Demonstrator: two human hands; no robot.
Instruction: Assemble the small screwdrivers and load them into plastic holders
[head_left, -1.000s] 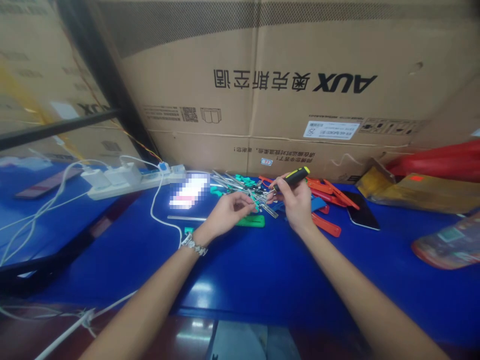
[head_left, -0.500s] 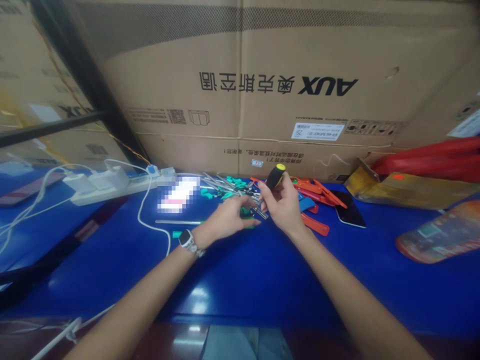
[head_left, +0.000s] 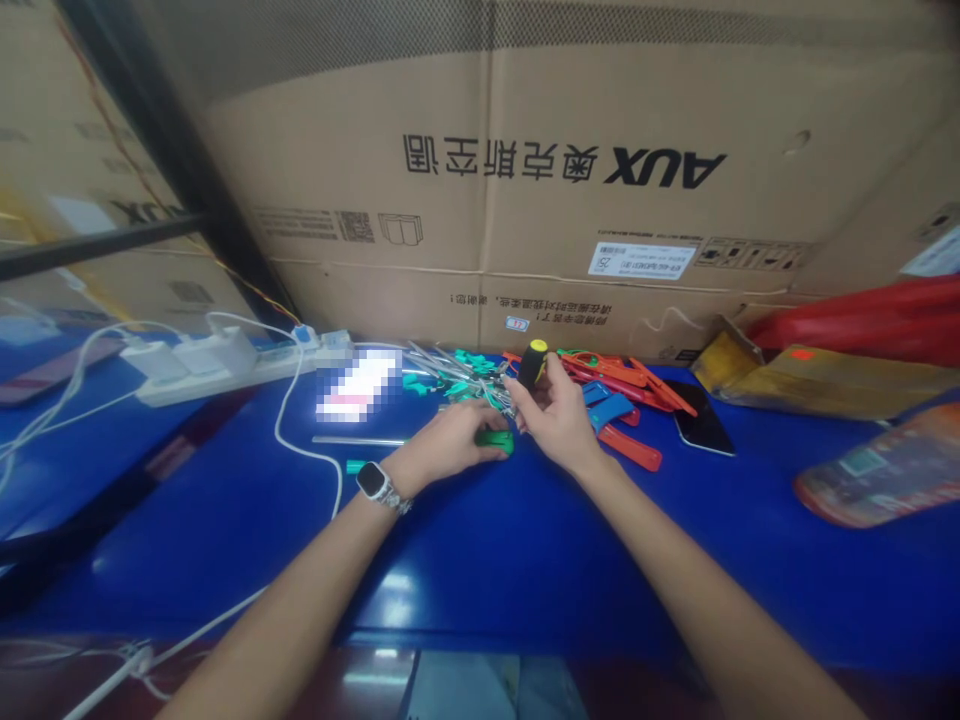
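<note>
My right hand (head_left: 561,418) is wrapped around a screwdriver (head_left: 534,366) with a black and yellow handle. The handle leans up and away, and its shaft and tip are hidden. Just to the left, my left hand (head_left: 454,440), with a watch on the wrist, grips a green plastic handle piece (head_left: 498,440) lying low over the table. Behind both hands spreads a pile of metal rods and small green clips (head_left: 454,368). Beside my right hand lie blue plastic pieces (head_left: 609,408) and several orange-red plastic handles (head_left: 631,448).
A phone (head_left: 703,420) lies on the blue table (head_left: 495,560) at right, near an open yellow carton (head_left: 825,378) and a plastic-wrapped bottle (head_left: 877,475). To the left, a power strip (head_left: 225,375) trails white cables. A thin metal rod (head_left: 356,441) lies by my left wrist. Large cardboard boxes (head_left: 525,90) stand behind.
My left hand's thumb and fingers, spread apart before, have closed on the green handle piece, which now shows clearly. The screwdriver in my right hand has shifted slightly left and lower.
</note>
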